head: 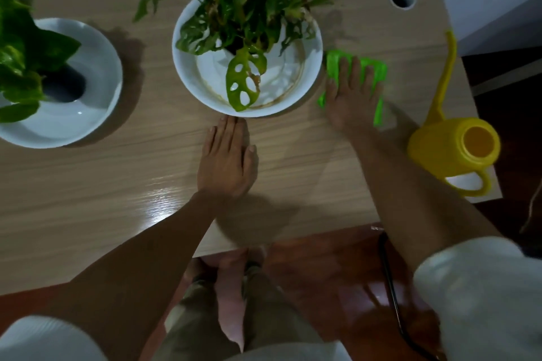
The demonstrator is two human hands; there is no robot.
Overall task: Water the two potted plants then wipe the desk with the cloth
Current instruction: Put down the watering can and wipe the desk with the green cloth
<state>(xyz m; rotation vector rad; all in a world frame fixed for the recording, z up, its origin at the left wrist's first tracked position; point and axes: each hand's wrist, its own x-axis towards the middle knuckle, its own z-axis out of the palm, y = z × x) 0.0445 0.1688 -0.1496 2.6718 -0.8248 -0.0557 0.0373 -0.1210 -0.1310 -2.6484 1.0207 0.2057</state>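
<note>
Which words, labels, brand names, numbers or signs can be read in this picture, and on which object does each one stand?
None: no readable text shows in this view.
The yellow watering can, the green cloth under the right hand, both white bowls and the desk, where the left hand rests, show no print or label.

Left plant (20,58) cut off by frame edge.
</note>
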